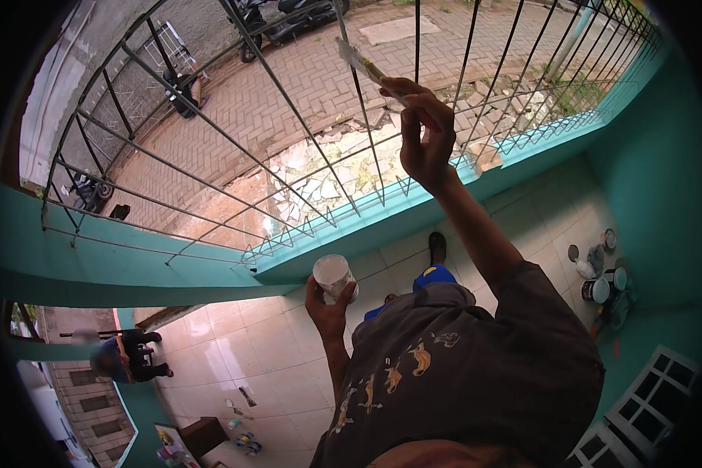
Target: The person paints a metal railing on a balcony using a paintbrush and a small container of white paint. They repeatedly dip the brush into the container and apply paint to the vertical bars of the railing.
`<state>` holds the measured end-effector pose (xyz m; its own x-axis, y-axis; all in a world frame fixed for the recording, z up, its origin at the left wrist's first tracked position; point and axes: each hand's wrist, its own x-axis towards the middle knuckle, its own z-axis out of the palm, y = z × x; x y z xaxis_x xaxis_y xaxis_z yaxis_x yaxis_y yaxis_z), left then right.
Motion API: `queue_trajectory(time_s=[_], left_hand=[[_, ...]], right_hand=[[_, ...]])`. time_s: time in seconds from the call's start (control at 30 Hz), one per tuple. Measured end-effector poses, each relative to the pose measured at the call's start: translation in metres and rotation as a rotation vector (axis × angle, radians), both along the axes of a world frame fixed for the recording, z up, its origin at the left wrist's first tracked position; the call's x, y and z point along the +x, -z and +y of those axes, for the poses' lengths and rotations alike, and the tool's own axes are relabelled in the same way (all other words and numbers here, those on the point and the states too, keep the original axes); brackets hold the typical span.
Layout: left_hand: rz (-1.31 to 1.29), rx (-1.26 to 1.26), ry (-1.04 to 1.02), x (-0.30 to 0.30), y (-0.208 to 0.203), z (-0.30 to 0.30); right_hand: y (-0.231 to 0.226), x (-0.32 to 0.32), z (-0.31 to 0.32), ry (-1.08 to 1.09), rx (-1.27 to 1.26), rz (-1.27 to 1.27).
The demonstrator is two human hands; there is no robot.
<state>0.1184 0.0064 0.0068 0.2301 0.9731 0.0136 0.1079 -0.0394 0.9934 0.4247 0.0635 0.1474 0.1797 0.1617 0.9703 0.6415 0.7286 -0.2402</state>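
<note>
While another person (123,357) is occupying the eight o'clock side, the left hand (329,313), at six o'clock, is grasping a white cup (334,274), its fingers curling around the side. At twelve o'clock, a brush (361,64) is pointing toward ten o'clock before dark bars (417,39); the right hand (430,148), at one o'clock, is pinching its handle. Buckets (596,291) are standing past three o'clock.

Paintbrush (369,69): flat greyish bristle end, yellowish-brown stained middle; slanted, bristles toward upper left, handle end pinched in right hand (429,136), well apart from tub. Plastic tub (333,272): small, round, white, lidless, tilted slightly, mouth facing up, gripped around side by left hand (328,312); contents unclear.
</note>
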Motion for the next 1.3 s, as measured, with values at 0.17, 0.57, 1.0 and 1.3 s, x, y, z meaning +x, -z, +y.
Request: queue_trajectory(time_s=[0.17, 0.57, 1.0, 1.3], left_hand=[[-0.012, 0.014, 0.005, 0.002, 0.0, 0.001], [-0.002, 0.012, 0.012, 0.002, 0.002, -0.002], [0.009, 0.005, -0.023, -0.001, 0.004, -0.003], [-0.007, 0.004, -0.036, -0.005, 0.005, -0.004]], right_hand=[[0.014, 0.001, -0.007, 0.005, 0.035, 0.125], [0.015, 0.002, -0.005, 0.004, 0.068, 0.203], [0.029, -0.02, -0.008, 0.329, -0.012, -0.231], [0.046, -0.004, -0.01, 0.074, -0.085, 0.007]])
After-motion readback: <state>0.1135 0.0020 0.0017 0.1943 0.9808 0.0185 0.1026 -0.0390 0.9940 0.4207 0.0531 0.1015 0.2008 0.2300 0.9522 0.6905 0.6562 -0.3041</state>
